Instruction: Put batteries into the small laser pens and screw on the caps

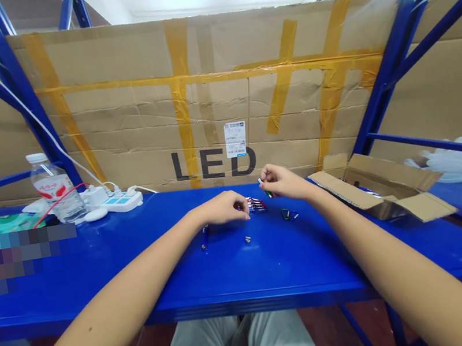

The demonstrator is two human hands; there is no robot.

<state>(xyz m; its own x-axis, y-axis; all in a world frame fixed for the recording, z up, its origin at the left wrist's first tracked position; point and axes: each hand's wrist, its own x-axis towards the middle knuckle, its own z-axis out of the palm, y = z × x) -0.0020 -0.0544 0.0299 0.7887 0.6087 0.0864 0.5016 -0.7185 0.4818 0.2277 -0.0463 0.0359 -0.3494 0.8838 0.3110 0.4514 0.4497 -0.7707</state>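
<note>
Currently | right hand (280, 181) pinching small piece (269, 194) | left hand (224, 207) curled, grip unclear | table edge (260, 301) well apart

We seem to be in a workshop or storeroom: we see a blue bench (307, 266), blue rack posts (17, 84) left and right, taped cardboard (128, 131) marked LED along the far side, a power strip (124, 201) far left and an open carton (348, 192) right.
</note>
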